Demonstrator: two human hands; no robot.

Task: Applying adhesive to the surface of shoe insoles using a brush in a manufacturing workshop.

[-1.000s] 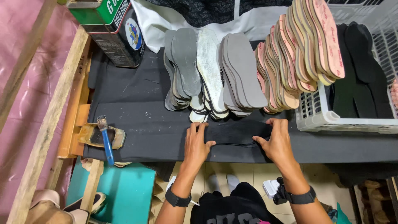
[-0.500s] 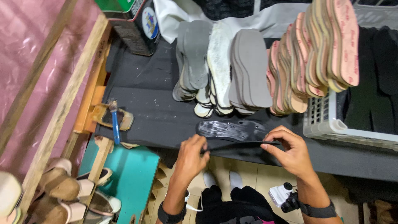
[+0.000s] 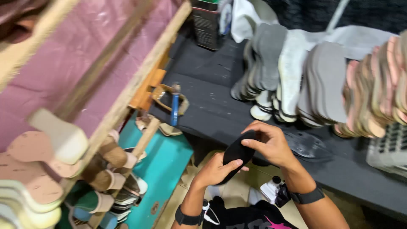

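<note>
From the head view I see my left hand [image 3: 214, 169] and right hand [image 3: 271, 144] both closed on a black insole [image 3: 236, 154], lifted just off the front edge of the dark table [image 3: 203, 106]. I judge this as the handling step; next calls for steady fingers. Grey soles [image 3: 265, 63] stand behind.
</note>
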